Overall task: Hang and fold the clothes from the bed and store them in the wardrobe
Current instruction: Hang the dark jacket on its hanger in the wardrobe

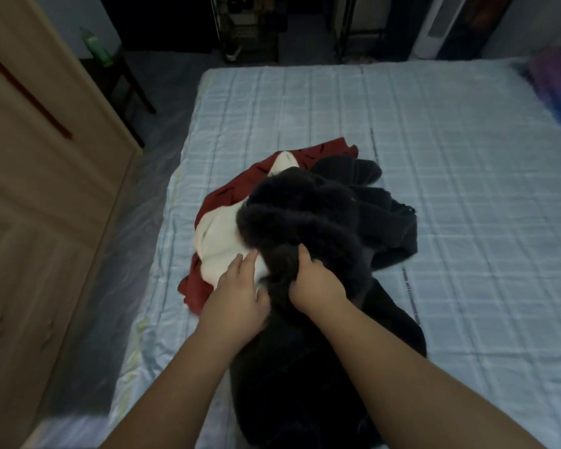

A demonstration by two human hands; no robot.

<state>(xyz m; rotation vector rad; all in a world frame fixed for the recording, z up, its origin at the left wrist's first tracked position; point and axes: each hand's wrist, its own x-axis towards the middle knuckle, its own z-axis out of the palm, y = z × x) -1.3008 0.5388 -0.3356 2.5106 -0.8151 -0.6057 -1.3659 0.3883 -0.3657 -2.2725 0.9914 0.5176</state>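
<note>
Far left we have the wardrobe, doors shut, well apart from the pile. Then the bed, checked pale sheet, with the clothes heaped near its left edge.

Leftmost in the heap is the red garment, at the bottom, spread flat. On it lies the white garment, bunched. Our left hand rests on the white one's near edge, fingers extended and loose, not gripping anything we can see; the thumb side is up against the dark cloth.

Just right of it, our right hand is clenched on a fold of the black fluffy garment, a fistful near the top of the pile. That garment is the biggest piece: its long axis runs from the pile toward us, the lower part trailing down between our forearms to the bottom of the view. Which end is collar or hem we cannot tell, too dark and crumpled. A thinner dark garment lies at the heap's right side.

Step in hand, as we judge it: separating the first item, nothing hung or folded yet. Next move calls for lifting the black piece clear while the left hand pins the white one, then finding its shoulders.
</note>
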